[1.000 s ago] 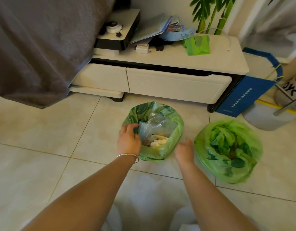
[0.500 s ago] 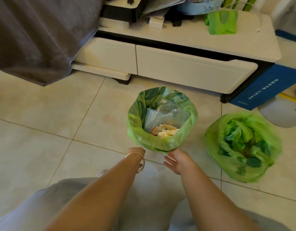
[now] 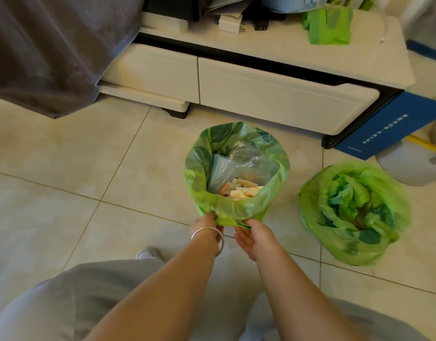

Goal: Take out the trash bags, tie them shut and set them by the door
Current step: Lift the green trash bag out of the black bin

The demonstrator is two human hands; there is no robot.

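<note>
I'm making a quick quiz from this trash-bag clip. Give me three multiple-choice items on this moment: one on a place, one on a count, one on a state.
1. Where do both hands meet the lined bin?
A. far rim
B. near lower edge of the liner
C. inside it

2. How many green bags stand on the floor?
A. one
B. two
C. four

3. The bag on the right is:
A. knotted shut
B. open at the top
C. lifted off the floor

Answers: 1 B, the left hand and right hand touch the liner's near fold. 2 B, the lined bin and the right bag. 3 B, its mouth gapes with no knot.
</note>
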